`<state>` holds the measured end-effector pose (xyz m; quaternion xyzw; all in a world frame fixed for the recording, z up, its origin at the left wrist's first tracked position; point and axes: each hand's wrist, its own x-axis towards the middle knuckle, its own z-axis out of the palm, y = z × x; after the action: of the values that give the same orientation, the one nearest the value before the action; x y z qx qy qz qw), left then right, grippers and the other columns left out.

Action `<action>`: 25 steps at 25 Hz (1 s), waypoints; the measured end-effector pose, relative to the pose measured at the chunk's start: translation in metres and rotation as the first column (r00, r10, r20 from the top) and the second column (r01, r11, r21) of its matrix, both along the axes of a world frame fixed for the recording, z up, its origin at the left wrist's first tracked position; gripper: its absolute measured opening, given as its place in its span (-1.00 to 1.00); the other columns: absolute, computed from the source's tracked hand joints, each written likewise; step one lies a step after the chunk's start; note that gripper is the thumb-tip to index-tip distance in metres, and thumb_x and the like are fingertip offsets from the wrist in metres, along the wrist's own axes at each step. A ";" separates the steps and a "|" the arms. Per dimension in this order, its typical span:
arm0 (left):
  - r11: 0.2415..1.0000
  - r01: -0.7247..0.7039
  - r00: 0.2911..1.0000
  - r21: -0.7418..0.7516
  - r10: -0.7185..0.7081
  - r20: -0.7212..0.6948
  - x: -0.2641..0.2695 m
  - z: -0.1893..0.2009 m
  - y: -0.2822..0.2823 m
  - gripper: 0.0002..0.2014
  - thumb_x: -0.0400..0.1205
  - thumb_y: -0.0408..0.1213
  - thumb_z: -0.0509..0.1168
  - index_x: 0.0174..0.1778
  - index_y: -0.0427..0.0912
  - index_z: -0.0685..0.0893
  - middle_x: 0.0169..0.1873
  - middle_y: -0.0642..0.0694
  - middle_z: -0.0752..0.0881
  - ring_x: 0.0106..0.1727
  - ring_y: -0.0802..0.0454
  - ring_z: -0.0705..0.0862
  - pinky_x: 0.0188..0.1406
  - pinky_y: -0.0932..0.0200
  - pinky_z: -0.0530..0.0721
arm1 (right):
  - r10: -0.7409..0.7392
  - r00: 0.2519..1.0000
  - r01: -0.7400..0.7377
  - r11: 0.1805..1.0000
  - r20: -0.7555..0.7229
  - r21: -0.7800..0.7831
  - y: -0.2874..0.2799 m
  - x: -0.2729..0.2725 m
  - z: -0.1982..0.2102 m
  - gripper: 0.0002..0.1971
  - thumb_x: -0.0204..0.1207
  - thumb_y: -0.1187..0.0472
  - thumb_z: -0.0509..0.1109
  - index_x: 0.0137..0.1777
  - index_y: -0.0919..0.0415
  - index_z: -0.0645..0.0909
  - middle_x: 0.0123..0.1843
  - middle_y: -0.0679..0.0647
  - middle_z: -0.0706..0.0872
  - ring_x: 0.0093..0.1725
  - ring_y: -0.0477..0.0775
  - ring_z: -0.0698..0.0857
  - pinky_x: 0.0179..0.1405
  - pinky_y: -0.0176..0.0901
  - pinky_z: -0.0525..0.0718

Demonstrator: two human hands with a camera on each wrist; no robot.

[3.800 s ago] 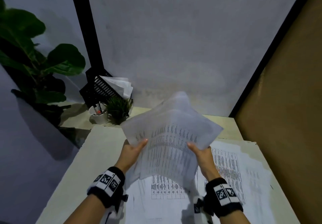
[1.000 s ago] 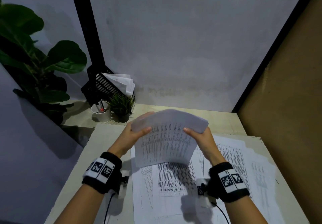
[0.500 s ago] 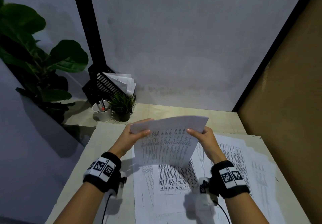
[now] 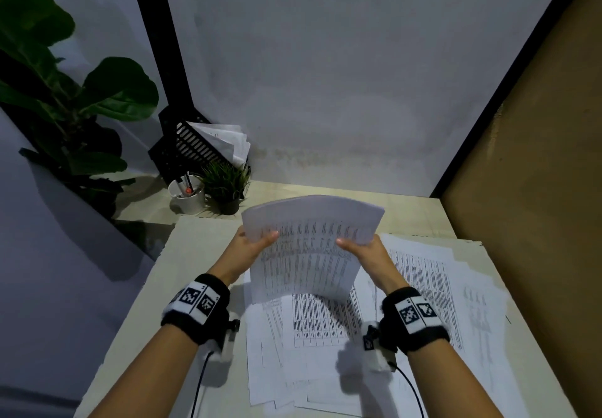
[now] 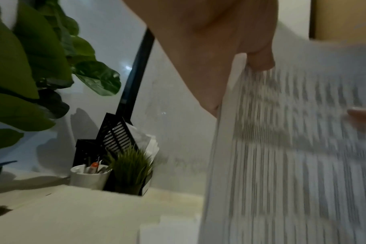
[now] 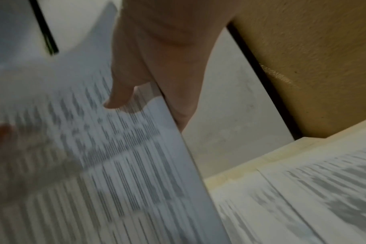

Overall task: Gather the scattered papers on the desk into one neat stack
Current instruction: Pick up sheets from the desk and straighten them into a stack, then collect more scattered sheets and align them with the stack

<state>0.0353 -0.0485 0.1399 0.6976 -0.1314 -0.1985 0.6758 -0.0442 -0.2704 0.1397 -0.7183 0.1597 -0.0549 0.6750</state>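
Both hands hold a stack of printed papers (image 4: 309,248) upright above the surface (image 4: 195,255), its top edge bowed away from the person. The left hand (image 4: 250,248) grips the stack's left edge, thumb across the printed front and fingers behind it; the left wrist view shows the thumb (image 5: 259,56) pressed onto the sheet edges. The right hand (image 4: 365,250) grips the right edge the same way, its thumb (image 6: 119,95) lying on the front page. The stack's lower edge hangs just above more loose papers (image 4: 423,287), which lie spread and overlapping flat on the surface, reaching to the near and right sides. At the far left corner stand a white cup (image 4: 187,198) with pens, a small grass plant (image 4: 228,186) just right of it, and a black file rack (image 4: 192,147) with sheets behind them. A big-leafed plant (image 4: 65,98) stands further left.
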 end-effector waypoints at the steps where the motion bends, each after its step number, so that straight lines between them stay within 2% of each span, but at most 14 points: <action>1: 0.998 -0.016 0.999 0.053 0.017 -0.036 -0.001 -0.010 -0.002 -0.77 0.42 -0.07 0.44 -0.05 0.08 0.60 -0.08 0.02 0.72 0.06 0.00 0.69 0.22 -0.08 0.63 | 0.003 0.999 -0.003 1.000 -0.051 -0.015 0.001 -0.001 -0.008 -0.79 0.44 0.30 0.44 -0.03 -0.02 0.61 0.04 0.07 0.74 0.15 0.16 0.70 0.29 0.17 0.60; 2: 0.996 -0.003 0.998 0.094 0.010 -0.066 -0.002 -0.018 -0.002 -0.84 0.51 -0.18 0.37 -0.03 0.06 0.60 -0.05 0.01 0.70 0.07 0.01 0.68 0.28 -0.11 0.59 | -0.021 0.997 0.019 0.999 -0.075 -0.028 0.002 -0.002 -0.014 -0.83 0.45 0.27 0.43 -0.02 0.01 0.62 0.07 0.10 0.73 0.18 0.19 0.69 0.34 0.19 0.57; 3: 0.992 0.020 0.997 0.123 -0.011 -0.074 -0.001 -0.026 0.000 -0.84 0.53 -0.20 0.34 0.02 0.01 0.60 -0.01 0.00 0.71 0.07 0.02 0.68 0.30 -0.14 0.58 | -0.064 0.994 0.061 0.997 -0.088 -0.037 0.002 -0.002 -0.013 -0.85 0.45 0.22 0.44 0.00 0.07 0.62 0.09 0.12 0.72 0.20 0.20 0.68 0.36 0.16 0.55; 5: 0.973 0.132 0.990 0.188 -0.120 -0.077 0.001 -0.036 0.000 -0.70 0.51 -0.11 0.34 0.15 -0.07 0.60 0.07 -0.07 0.73 0.10 -0.01 0.73 0.23 -0.11 0.66 | -0.168 0.983 0.168 0.986 -0.071 -0.001 -0.006 -0.001 -0.007 -0.79 0.44 0.16 0.45 0.02 0.20 0.61 0.07 0.12 0.73 0.13 0.13 0.70 0.32 0.07 0.58; 7: 0.930 0.240 0.970 0.279 -0.238 -0.044 0.002 -0.039 -0.003 -0.68 0.54 -0.06 0.30 0.17 -0.09 0.61 0.07 -0.18 0.76 0.10 -0.08 0.75 0.11 -0.06 0.72 | -0.222 0.975 0.223 0.973 -0.018 0.057 -0.018 -0.004 0.003 -0.89 0.46 0.23 0.43 -0.05 0.19 0.60 -0.08 0.02 0.72 -0.02 0.03 0.71 0.18 -0.03 0.65; 9: 0.891 0.239 0.968 0.387 -0.252 -0.017 0.005 -0.045 -0.011 -0.60 0.52 0.06 0.27 0.15 -0.13 0.65 0.03 -0.34 0.75 0.08 -0.25 0.73 0.12 -0.20 0.69 | -0.209 0.977 0.211 0.976 -0.036 0.046 -0.038 -0.011 -0.006 -0.75 0.48 0.22 0.42 0.13 0.23 0.59 0.00 0.05 0.71 0.10 0.13 0.70 0.14 -0.03 0.66; 11: 0.885 0.187 0.979 0.426 -0.202 -0.010 0.008 -0.056 -0.012 -0.60 0.53 0.06 0.23 0.03 -0.21 0.67 -0.04 -0.33 0.77 -0.02 -0.27 0.74 0.09 -0.19 0.69 | -0.202 0.961 0.189 0.978 -0.188 -0.082 -0.068 -0.030 -0.034 -0.58 0.48 0.18 0.42 0.32 0.23 0.48 0.19 0.16 0.63 0.24 0.19 0.61 0.10 -0.04 0.59; 12: 0.892 0.154 0.987 0.424 -0.163 -0.015 0.009 -0.061 -0.011 -0.60 0.53 0.07 0.22 -0.07 -0.26 0.65 -0.11 -0.28 0.76 -0.12 -0.25 0.72 0.00 -0.12 0.68 | -0.239 0.922 0.191 0.965 -0.305 -0.180 -0.085 -0.044 -0.052 -0.50 0.47 0.16 0.43 0.38 0.24 0.42 0.29 0.22 0.57 0.29 0.22 0.56 0.15 -0.01 0.55; 14: 0.905 0.083 0.997 0.416 -0.075 -0.035 0.005 -0.066 -0.008 -0.63 0.53 0.05 0.23 -0.15 -0.25 0.61 -0.21 -0.26 0.69 -0.21 -0.16 0.67 -0.13 0.00 0.62 | -0.379 0.775 0.205 0.908 -0.506 -0.366 -0.122 -0.087 -0.085 -0.39 0.44 0.13 0.47 0.44 0.28 0.35 0.44 0.32 0.46 0.39 0.33 0.48 0.32 0.10 0.49; 16: 0.912 0.027 1.000 0.409 -0.018 -0.025 0.002 -0.071 -0.005 -0.73 0.63 -0.14 0.20 -0.03 -0.29 0.66 -0.10 -0.31 0.74 -0.12 -0.20 0.72 -0.02 -0.05 0.67 | -0.559 0.608 0.237 0.805 -0.564 -0.544 -0.151 -0.130 -0.106 -0.35 0.41 0.10 0.49 0.45 0.29 0.35 0.44 0.40 0.43 0.41 0.42 0.41 0.37 0.23 0.44; 18: 0.907 -0.011 1.000 0.420 0.023 -0.021 -0.002 -0.076 -0.005 -0.74 0.65 -0.24 0.18 0.08 -0.34 0.65 -0.02 -0.36 0.75 -0.03 -0.24 0.72 0.08 -0.10 0.65 | -0.669 0.498 0.299 0.729 -0.552 -0.615 -0.162 -0.161 -0.114 -0.27 0.37 0.06 0.51 0.48 0.28 0.31 0.44 0.43 0.38 0.42 0.46 0.35 0.36 0.32 0.41; 20: 0.909 -0.024 0.999 0.415 0.037 -0.023 -0.006 -0.077 -0.004 -0.71 0.65 -0.25 0.17 0.14 -0.36 0.64 -0.01 -0.35 0.74 -0.02 -0.23 0.72 0.07 -0.08 0.64 | -0.683 0.466 0.336 0.725 -0.563 -0.601 -0.160 -0.174 -0.117 -0.15 0.35 0.00 0.52 0.53 0.31 0.20 0.47 0.46 0.32 0.44 0.46 0.31 0.35 0.33 0.38; 23: 0.917 -0.013 0.998 0.398 0.035 -0.048 -0.009 -0.079 -0.006 -0.69 0.66 -0.23 0.15 0.20 -0.34 0.61 0.00 -0.30 0.75 -0.02 -0.16 0.73 0.01 -0.01 0.64 | -0.669 0.466 0.333 0.739 -0.580 -0.586 -0.158 -0.164 -0.132 0.00 0.29 -0.08 0.54 0.58 0.29 0.06 0.50 0.46 0.25 0.48 0.46 0.26 0.36 0.35 0.36; 25: 0.918 -0.017 0.998 0.397 0.043 -0.056 -0.010 -0.078 -0.006 -0.69 0.66 -0.24 0.15 0.20 -0.35 0.61 0.01 -0.31 0.75 -0.01 -0.18 0.74 0.03 -0.03 0.65 | -0.685 0.416 0.294 0.723 -0.598 -0.625 -0.162 -0.153 -0.140 0.09 0.23 -0.21 0.52 0.59 0.23 -0.01 0.51 0.46 0.21 0.49 0.46 0.22 0.36 0.38 0.34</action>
<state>0.0248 -0.0542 0.0620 0.8150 -0.0564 -0.2326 0.5277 -0.1976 -0.4328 -0.0006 -0.7074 0.6371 0.0396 0.3037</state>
